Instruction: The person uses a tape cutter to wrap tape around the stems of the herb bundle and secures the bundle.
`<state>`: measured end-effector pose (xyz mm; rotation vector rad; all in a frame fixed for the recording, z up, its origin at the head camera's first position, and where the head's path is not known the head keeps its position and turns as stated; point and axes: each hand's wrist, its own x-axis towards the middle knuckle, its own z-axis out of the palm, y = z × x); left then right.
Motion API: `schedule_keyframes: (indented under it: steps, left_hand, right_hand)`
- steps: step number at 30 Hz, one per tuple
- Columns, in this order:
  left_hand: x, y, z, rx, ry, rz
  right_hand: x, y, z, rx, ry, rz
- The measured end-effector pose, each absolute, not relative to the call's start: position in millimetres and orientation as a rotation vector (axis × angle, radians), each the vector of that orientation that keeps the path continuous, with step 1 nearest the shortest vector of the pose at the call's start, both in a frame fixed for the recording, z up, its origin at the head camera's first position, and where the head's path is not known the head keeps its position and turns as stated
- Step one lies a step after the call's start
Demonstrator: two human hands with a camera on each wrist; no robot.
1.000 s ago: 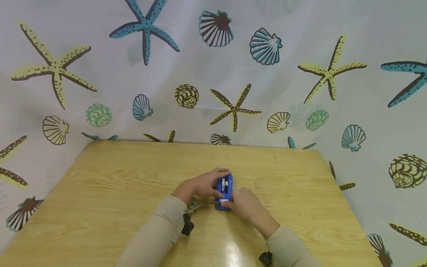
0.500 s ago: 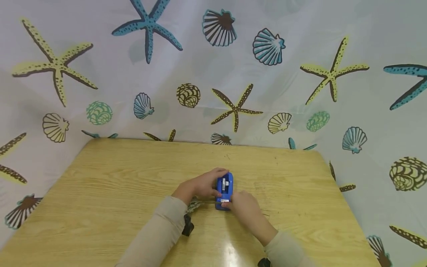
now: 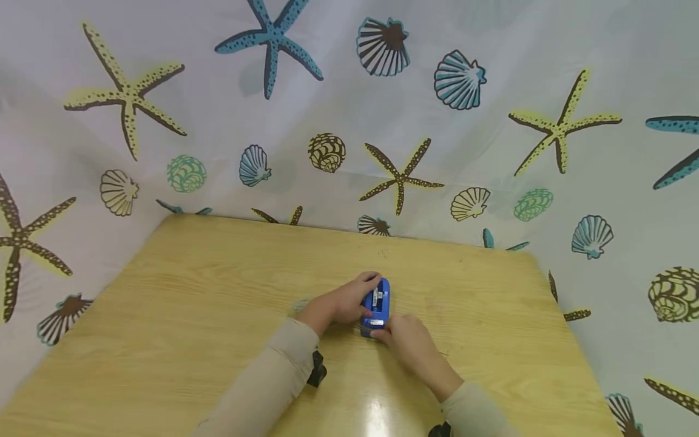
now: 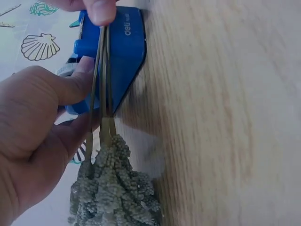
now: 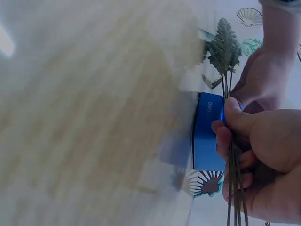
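Note:
A blue tape dispenser point(image 3: 384, 303) marked "deli" stands on the table in front of me. My left hand point(image 3: 348, 301) grips it from the left side, thumb near and fingers at the far end. The right hand point(image 3: 413, 343) pinches a bunch of thin dried stems point(image 4: 104, 75) with thumb and fingers, right at the dispenser's near end. In the left wrist view, bushy grey-green flower heads point(image 4: 113, 188) hang from those stems beside my left hand. The right wrist view shows the stems' long bare ends point(image 5: 236, 188) running past the right palm.
The light wooden table point(image 3: 218, 285) extends around both hands. Behind it and at the sides hangs a pale cloth point(image 3: 306, 200) printed with starfish and shells. A black wrist mount point(image 3: 317, 368) sits at the left sleeve.
The head view has turned, shifting the scene rightward. Both hands keep their holds on dispenser and stems. The flower heads are now mostly behind the left wrist in the head view.

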<state>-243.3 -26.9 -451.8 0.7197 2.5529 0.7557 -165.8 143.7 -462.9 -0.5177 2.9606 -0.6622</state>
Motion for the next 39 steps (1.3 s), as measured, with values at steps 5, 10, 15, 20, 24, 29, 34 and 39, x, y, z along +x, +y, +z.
schedule_keyframes:
  steps: [5, 10, 15, 20, 24, 29, 34, 39]
  left_hand:
    - [-226.7, -21.4, -454.6, 0.616, 2.73, 0.695]
    - [-200.9, -18.3, -458.4, 0.632, 3.039, 0.635]
    - [-178.4, -25.4, -464.1, 0.704, 3.205, 0.47]
    - [-166.4, -29.6, -465.1, 0.729, 3.208, 0.441]
    - [-160.0, -30.9, -464.4, 0.767, 3.174, 0.488]
    - [-152.2, -34.1, -463.7, 0.796, 3.107, 0.572]
    - [-149.5, -35.9, -462.9, 0.763, 3.086, 0.618]
    - [-149.2, -37.4, -459.1, 0.729, 3.083, 0.656]
  right_hand:
    - [-170.1, 153.1, -463.7, -0.543, 2.85, -0.795]
    - [-171.2, 159.6, -462.0, -0.591, 2.844, -0.772]
    - [-168.3, 157.7, -455.5, -0.6, 2.821, -0.762]
    - [-166.3, 157.7, -449.2, -0.63, 2.833, -0.758]
    - [-165.3, 159.7, -447.5, -0.625, 2.837, -0.783]
    - [-160.5, 158.4, -447.4, -0.617, 2.816, -0.815]
    - [-156.4, 155.5, -445.4, -0.592, 2.797, -0.846]
    - [-155.1, 153.0, -444.2, -0.555, 2.811, -0.91]
